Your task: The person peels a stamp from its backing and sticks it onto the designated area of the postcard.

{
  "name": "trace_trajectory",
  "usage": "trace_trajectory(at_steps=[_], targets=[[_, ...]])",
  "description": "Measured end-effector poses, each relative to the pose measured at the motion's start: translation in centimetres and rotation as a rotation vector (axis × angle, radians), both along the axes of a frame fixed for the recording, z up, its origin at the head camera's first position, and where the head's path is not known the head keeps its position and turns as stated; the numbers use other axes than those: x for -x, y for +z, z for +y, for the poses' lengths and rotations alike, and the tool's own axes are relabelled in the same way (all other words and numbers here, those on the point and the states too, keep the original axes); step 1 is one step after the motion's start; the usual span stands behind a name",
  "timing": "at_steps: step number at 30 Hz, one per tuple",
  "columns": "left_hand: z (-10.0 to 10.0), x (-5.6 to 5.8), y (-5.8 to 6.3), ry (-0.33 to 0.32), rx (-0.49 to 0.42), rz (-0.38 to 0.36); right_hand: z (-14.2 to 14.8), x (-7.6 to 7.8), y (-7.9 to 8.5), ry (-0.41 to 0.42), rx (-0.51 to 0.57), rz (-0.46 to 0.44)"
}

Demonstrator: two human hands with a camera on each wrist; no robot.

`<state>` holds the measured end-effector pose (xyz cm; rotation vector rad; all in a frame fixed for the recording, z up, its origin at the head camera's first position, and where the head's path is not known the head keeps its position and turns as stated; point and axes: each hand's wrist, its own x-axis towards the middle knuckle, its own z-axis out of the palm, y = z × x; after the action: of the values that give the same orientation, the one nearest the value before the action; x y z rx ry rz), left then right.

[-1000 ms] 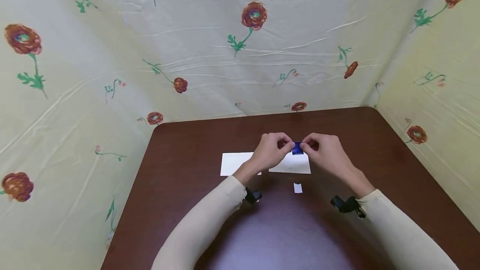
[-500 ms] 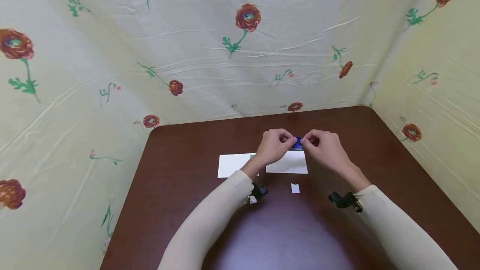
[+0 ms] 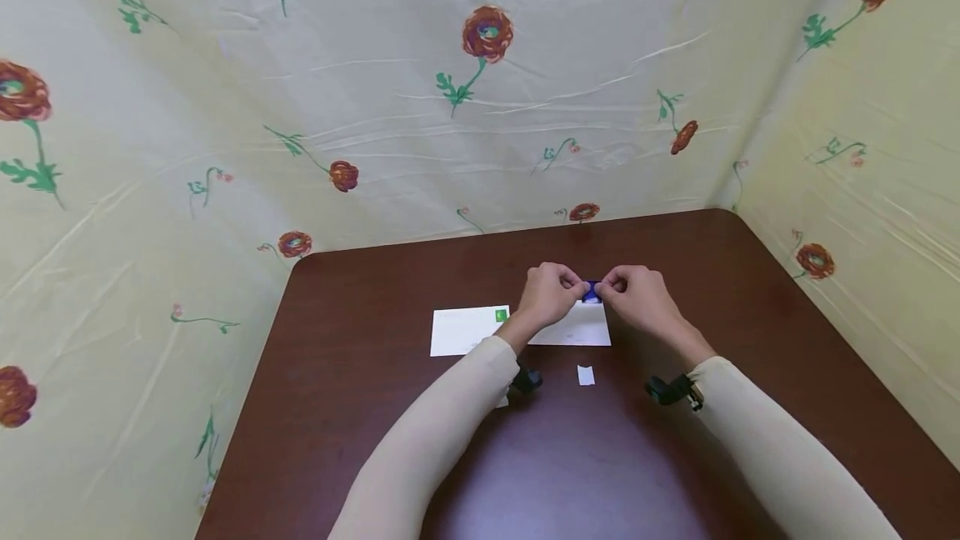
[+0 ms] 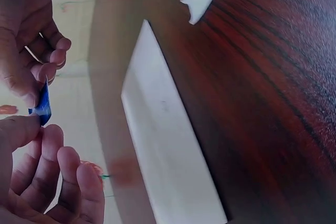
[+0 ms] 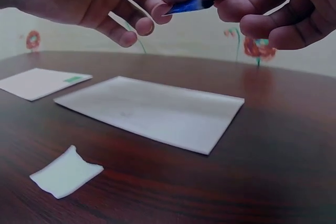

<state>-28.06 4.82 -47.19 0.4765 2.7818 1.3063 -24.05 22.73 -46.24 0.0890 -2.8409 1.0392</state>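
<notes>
In the head view my left hand [image 3: 546,294] and right hand [image 3: 641,298] meet fingertip to fingertip. Between them is a small blue stamp [image 3: 592,293], pinched at opposite sides by thumbs and fingers. The right wrist view has the stamp [image 5: 190,6] raised above the table, tilted, with fingers covering part of it. Below lies a white envelope [image 5: 157,114], whose upper left is hidden by my left hand in the head view. A second white envelope [image 3: 459,330] is to the left, bearing a green stamp [image 3: 501,316] in its top right corner.
A small white paper scrap [image 3: 586,375] with a notched edge lies nearer me on the brown table [image 3: 360,407]. Another white bit shows partly beside my left sleeve. Flower-patterned sheeting [image 3: 420,140] stands behind and at both sides of the table.
The blue stamp, pinched throughout, moved slightly away from me, then slightly back. My left forearm shifted right over the envelopes, uncovering the green stamp. The head view has shifted a little.
</notes>
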Motion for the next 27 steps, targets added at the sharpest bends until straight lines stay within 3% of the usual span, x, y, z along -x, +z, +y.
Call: trace_trajectory(at_steps=[7, 15, 27], targets=[[0.5, 0.2, -1.3, 0.047, 0.087, -0.051, 0.2, 1.1, -1.8, 0.022, -0.020, -0.077], [1.3, 0.6, -2.1, 0.099, 0.128, -0.037, 0.5, 1.9, -2.7, 0.043, -0.041, -0.083], [2.0, 0.7, -3.3, 0.111, 0.187, -0.062, 1.1, 2.5, -4.0, 0.042, -0.083, -0.151]])
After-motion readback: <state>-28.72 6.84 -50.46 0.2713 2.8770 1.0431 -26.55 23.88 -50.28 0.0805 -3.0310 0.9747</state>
